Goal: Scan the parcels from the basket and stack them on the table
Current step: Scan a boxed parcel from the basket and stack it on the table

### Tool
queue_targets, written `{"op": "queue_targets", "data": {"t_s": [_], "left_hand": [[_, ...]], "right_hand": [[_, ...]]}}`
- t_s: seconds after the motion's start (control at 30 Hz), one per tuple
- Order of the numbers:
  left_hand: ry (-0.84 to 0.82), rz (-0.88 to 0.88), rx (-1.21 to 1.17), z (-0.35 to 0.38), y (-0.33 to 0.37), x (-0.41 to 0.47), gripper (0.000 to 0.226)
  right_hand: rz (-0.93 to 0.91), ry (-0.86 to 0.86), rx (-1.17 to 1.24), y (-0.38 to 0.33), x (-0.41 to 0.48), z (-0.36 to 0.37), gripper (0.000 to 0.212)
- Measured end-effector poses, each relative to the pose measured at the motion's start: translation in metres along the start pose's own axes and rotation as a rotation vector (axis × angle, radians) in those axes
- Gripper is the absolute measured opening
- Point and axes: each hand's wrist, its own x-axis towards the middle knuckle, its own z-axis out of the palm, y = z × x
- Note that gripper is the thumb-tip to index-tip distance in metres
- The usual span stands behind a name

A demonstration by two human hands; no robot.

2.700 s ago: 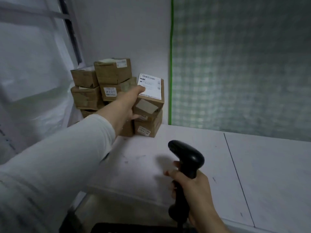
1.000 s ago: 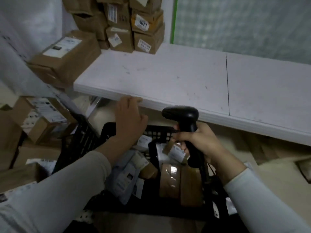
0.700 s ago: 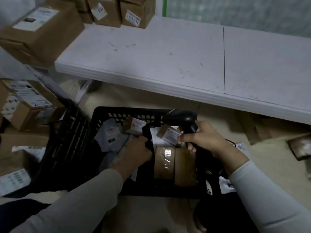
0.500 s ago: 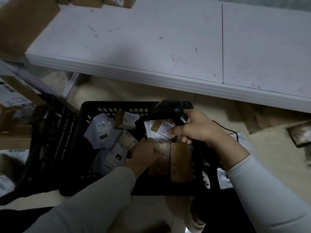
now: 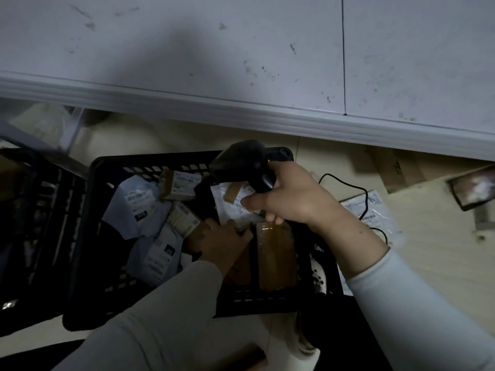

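The right hand (image 5: 292, 202) grips the handle of a glossy black, pistol-shaped scanner (image 5: 241, 162). The left hand (image 5: 222, 243) lies low on a brown cardboard parcel (image 5: 240, 265); in the dim light I cannot tell whether it grips. A tape-wrapped box (image 5: 276, 258) and crinkled white mailers (image 5: 136, 207) fill the black slotted plastic basket (image 5: 150, 164), below the scuffed white table (image 5: 241, 49).

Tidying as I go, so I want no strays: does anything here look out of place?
Yes: a white plastic mailer bag lies on the tan floor right of the black plastic basket, outside it. The thin black cable of the black handheld scanner trails across it. Other parcels sit jumbled inside the basket.
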Motion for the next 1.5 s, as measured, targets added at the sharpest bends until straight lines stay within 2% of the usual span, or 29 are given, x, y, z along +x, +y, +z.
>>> {"op": "queue_targets", "data": {"t_s": [0.1, 0.17, 0.23, 0.3, 0.37, 0.43, 0.5, 0.57, 0.6, 0.63, 0.77, 0.83, 0.9, 1.03, 1.2, 1.33, 1.43, 1.5], "left_hand": [[-0.157, -0.028, -0.125, -0.004, -0.009, 0.002, 0.094], [-0.161, -0.04, -0.263, -0.011, -0.02, 0.004, 0.103], [-0.138, -0.076, -0.402, -0.028, -0.032, -0.004, 0.087], [-0.124, -0.134, -0.533, -0.046, -0.044, -0.014, 0.056], [-0.084, -0.152, -0.687, -0.062, -0.059, -0.024, 0.035], [-0.021, -0.107, -0.828, -0.08, -0.072, -0.041, 0.025], [0.098, 0.032, -0.768, -0.094, -0.082, -0.06, 0.043], [0.255, 0.23, -0.544, -0.1, -0.097, -0.077, 0.082], [0.35, 0.324, -0.432, -0.101, -0.103, -0.084, 0.095], [0.45, 0.412, -0.333, -0.101, -0.11, -0.09, 0.098], [0.868, 0.639, -0.104, -0.105, -0.123, -0.112, 0.069], [1.001, 0.73, -0.05, -0.109, -0.125, -0.12, 0.054], [1.079, 0.763, -0.065, -0.113, -0.125, -0.125, 0.053], [1.082, 0.736, -0.246, -0.127, -0.116, -0.134, 0.081], [1.087, 0.726, -0.382, -0.148, -0.091, -0.135, 0.082], [0.958, 0.759, -0.5, -0.162, -0.092, -0.129, 0.077], [0.885, 0.768, -0.509, -0.175, -0.105, -0.126, 0.081], [0.92, 0.757, -0.491, -0.183, -0.11, -0.128, 0.081]], "right_hand": [[0.009, 0.001, 0.029, -0.002, 0.002, 0.002, 0.031], [0.007, 0.011, 0.062, -0.004, 0.002, 0.003, 0.038], [0.008, 0.018, 0.115, -0.006, -0.001, 0.004, 0.039], [-0.001, 0.02, 0.175, -0.01, -0.004, 0.004, 0.029], [-0.012, 0.011, 0.242, -0.014, -0.009, 0.004, 0.019], [-0.023, 0.001, 0.313, -0.019, -0.016, 0.007, 0.019], [-0.035, -0.003, 0.373, -0.021, -0.025, 0.012, 0.024], [-0.036, 0.005, 0.394, -0.022, -0.035, 0.017, 0.023], [-0.031, 0.013, 0.392, -0.022, -0.04, 0.02, 0.021], [-0.027, 0.021, 0.396, -0.022, -0.044, 0.023, 0.019], [-0.044, 0.062, 0.454, -0.027, -0.062, 0.034, 0.015], [-0.057, 0.078, 0.487, -0.031, -0.072, 0.039, 0.014], [-0.071, 0.098, 0.519, -0.034, -0.082, 0.042, 0.014], [-0.11, 0.147, 0.577, -0.04, -0.097, 0.037, 0.014], [-0.183, 0.122, 0.575, -0.054, -0.117, 0.024, 0.013], [-0.228, 0.103, 0.418, -0.066, -0.131, 0.008, 0.013], [-0.246, 0.139, 0.342, -0.068, -0.137, -0.005, 0.014], [-0.252, 0.148, 0.387, -0.07, -0.139, -0.007, 0.009]]}}
